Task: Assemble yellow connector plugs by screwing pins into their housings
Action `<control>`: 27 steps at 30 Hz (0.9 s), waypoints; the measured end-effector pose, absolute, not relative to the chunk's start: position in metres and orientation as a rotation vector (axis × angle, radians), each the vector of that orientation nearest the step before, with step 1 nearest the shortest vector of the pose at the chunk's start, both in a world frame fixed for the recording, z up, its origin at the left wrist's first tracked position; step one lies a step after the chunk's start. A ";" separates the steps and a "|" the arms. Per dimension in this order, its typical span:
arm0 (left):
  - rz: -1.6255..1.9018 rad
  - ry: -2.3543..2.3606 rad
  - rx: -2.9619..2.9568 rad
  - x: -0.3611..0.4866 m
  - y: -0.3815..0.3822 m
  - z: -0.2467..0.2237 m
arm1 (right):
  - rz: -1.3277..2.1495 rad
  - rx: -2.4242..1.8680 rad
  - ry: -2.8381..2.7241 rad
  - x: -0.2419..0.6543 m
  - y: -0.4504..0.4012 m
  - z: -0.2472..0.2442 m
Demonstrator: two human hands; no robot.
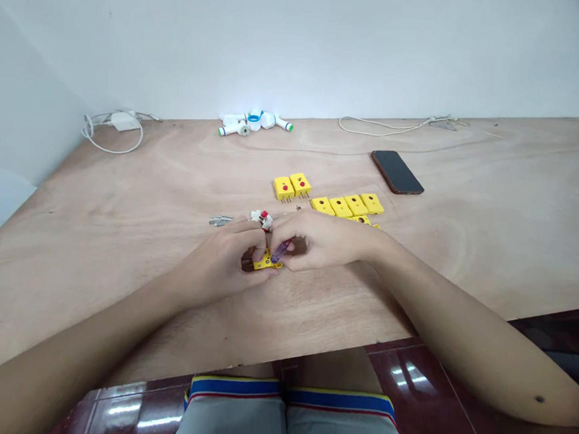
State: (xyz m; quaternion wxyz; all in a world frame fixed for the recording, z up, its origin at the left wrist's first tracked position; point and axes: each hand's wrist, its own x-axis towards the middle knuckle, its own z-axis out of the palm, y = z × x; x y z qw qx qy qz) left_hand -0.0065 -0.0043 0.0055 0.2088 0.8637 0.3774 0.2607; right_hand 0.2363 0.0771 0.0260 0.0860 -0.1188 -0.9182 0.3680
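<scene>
In the head view, the left hand (223, 255) clamps a yellow thermocouple plug (267, 263), mostly hidden, against the right hand (320, 243), whose fingers pinch a purple tool (281, 250), its tip hidden. Beyond that plug lie more yellow plugs (345, 205), a smartphone (396, 172) and white pipe fittings (254, 122).

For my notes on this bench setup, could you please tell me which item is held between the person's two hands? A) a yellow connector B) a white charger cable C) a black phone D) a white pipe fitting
A. A yellow connector sits under the fingers of the left hand, beside a small purple-handled tool in the right hand, while the phone lies apart.
</scene>
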 end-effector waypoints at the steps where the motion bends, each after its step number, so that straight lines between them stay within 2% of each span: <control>1: 0.722 1.052 2.402 -0.006 -0.004 0.006 | 1.109 -0.357 -2.727 0.236 0.077 0.025; 11: 0.717 1.059 2.432 -0.007 -0.004 0.002 | 1.122 -0.404 -2.583 0.239 0.078 0.027; 14: 0.721 1.088 2.417 -0.007 -0.005 0.002 | 1.025 -0.539 -2.580 0.249 0.084 0.034; 19: 0.699 1.087 2.425 -0.006 -0.005 0.003 | 0.674 -0.811 -2.635 0.275 0.104 0.046; 27: 0.689 1.098 2.415 -0.005 -0.006 0.004 | 0.668 -0.839 -2.733 0.279 0.117 0.035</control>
